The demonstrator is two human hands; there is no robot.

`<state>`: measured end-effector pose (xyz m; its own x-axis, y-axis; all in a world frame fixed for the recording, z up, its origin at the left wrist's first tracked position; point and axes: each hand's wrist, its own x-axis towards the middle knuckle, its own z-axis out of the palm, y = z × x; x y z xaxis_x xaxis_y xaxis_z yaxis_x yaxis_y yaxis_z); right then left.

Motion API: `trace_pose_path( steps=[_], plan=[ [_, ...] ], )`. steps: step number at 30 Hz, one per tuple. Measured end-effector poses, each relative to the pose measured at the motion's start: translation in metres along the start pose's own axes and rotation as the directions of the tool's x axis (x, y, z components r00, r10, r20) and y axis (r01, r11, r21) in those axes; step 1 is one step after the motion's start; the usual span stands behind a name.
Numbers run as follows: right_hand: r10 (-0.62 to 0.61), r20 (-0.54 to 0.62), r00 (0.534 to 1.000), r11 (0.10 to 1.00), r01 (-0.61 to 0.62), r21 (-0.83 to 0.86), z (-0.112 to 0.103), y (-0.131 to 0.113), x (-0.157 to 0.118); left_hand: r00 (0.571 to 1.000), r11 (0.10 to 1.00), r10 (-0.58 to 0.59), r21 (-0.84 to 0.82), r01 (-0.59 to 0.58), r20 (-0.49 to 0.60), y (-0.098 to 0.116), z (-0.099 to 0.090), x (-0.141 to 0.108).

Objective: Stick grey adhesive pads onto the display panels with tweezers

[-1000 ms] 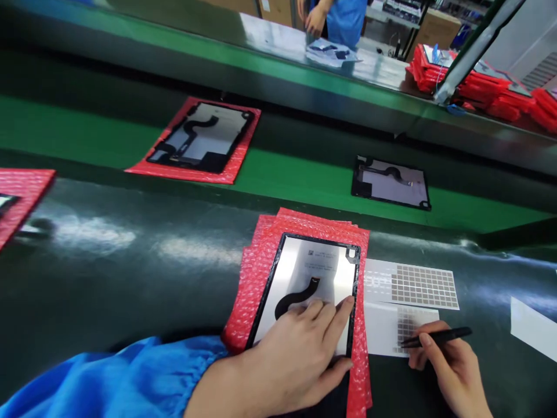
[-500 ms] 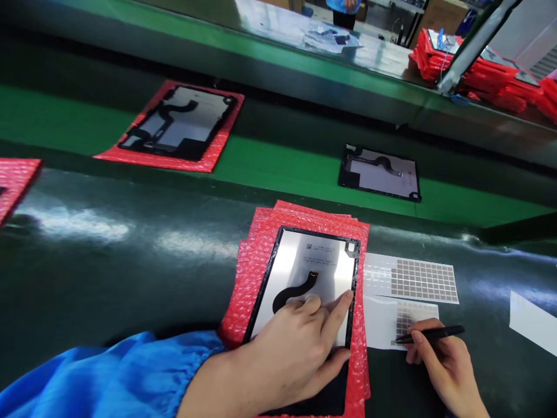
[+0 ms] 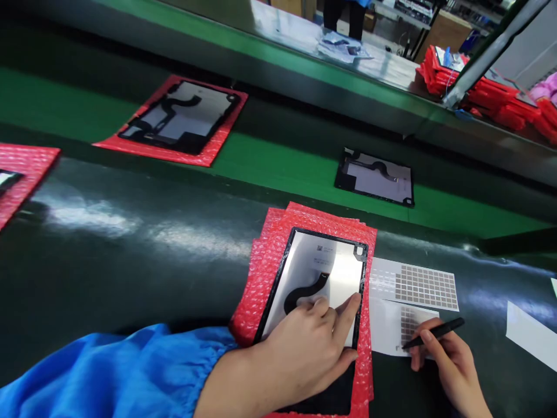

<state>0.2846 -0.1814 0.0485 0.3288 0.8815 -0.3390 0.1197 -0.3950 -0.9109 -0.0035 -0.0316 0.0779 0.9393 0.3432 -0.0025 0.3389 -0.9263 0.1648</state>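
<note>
My left hand lies on the back of a tablet screen panel, its index finger stretched to the panel's right edge and thumb apart. The panel has a silvery back, a black frame and a curved black flex cable. Under it is a stack of red bubble-wrap sheets. My right hand pinches slim black tweezers. Their tip is at the lower sticker sheet, by its small grey squares; whether they grip a sticker is too small to tell. Above lies a second sticker sheet.
On the green strip beyond lie a panel on red bubble wrap and a bare panel. More red wrap sits at left, white paper at right. Red-wrapped panels are piled on the shelf. A person stands behind.
The tweezers' back end has risen, so they tilt more steeply over the lower sticker sheet. My left hand keeps its place on the panel. The whole view has shifted slightly.
</note>
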Motion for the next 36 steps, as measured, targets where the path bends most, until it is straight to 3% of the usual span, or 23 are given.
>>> trace_pose_path(
  steps=[5, 8, 13, 17, 20, 29, 36],
  plan=[
    [-0.060, -0.013, 0.998, 0.993, 0.061, 0.106, 0.007, -0.033, 0.018, 0.996, 1.000, 0.021, -0.005, -0.022, -0.086, -0.001, -0.009, -0.005],
    [-0.130, -0.001, 0.991, 0.983, 0.130, 0.127, 0.029, -0.060, 0.039, 0.989, 0.998, 0.048, -0.020, -0.051, -0.141, 0.001, -0.008, -0.012],
    [-0.156, 0.067, 0.986, 0.982, 0.147, 0.121, 0.101, -0.103, 0.071, 0.985, 1.000, -0.023, -0.015, 0.021, -0.174, -0.004, 0.005, -0.026],
    [-0.137, 0.093, 0.986, 0.987, 0.127, 0.102, 0.164, -0.126, 0.086, 0.974, 0.993, -0.118, -0.029, 0.114, -0.192, -0.016, 0.001, -0.038],
    [-0.140, 0.145, 0.979, 0.989, 0.130, 0.070, 0.189, -0.131, 0.093, 0.965, 0.985, -0.171, -0.020, 0.170, -0.198, -0.019, -0.003, -0.040],
    [-0.074, 0.226, 0.971, 0.997, 0.076, -0.003, 0.185, -0.110, 0.103, 0.945, 0.954, -0.293, 0.022, 0.300, -0.146, -0.014, 0.008, -0.036],
    [-0.082, 0.167, 0.983, 0.996, 0.087, -0.028, 0.189, -0.105, 0.102, 0.957, 0.961, -0.270, 0.028, 0.274, -0.106, -0.012, 0.006, -0.036]
  ],
)
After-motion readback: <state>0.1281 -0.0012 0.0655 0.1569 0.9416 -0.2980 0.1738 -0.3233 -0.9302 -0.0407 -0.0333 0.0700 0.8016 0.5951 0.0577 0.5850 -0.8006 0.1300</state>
